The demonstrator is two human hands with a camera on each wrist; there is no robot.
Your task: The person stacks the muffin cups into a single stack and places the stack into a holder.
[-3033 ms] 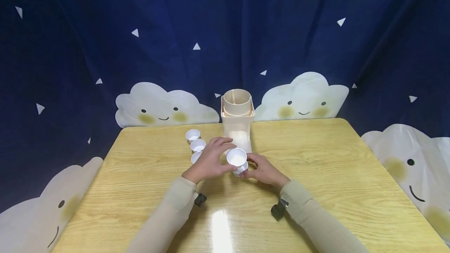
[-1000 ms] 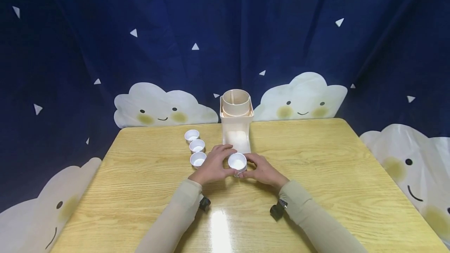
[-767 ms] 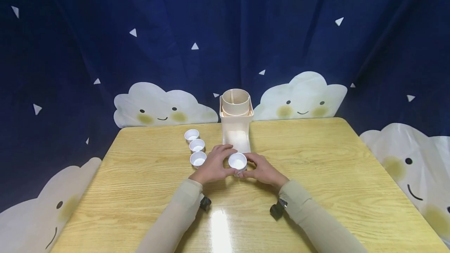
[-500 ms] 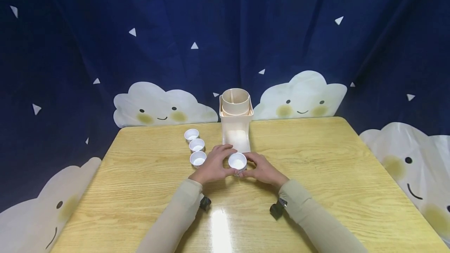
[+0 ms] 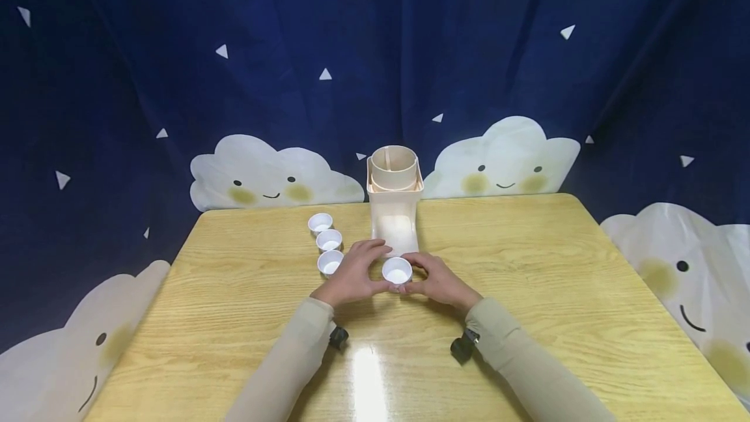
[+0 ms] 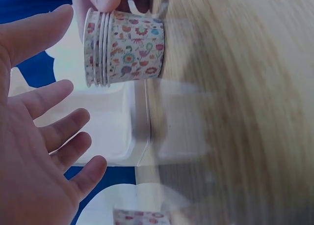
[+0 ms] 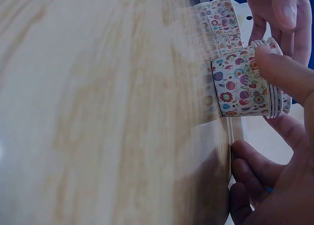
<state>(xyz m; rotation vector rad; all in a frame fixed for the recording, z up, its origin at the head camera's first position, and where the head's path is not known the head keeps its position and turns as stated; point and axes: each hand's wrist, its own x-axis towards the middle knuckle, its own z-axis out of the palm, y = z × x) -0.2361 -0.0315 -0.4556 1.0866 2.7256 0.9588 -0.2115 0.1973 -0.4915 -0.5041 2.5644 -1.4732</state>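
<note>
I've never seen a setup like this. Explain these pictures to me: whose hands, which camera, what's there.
There is no robot here, just a person's bare left hand and right hand. The wide view comes from a camera worn on the head, looking forward and down. The two close views come from the wrist cameras, one per arm. On the table stand three cups in a row and a beige container. The right hand grips a stack of flowered cups; the left is open beside it.
</note>
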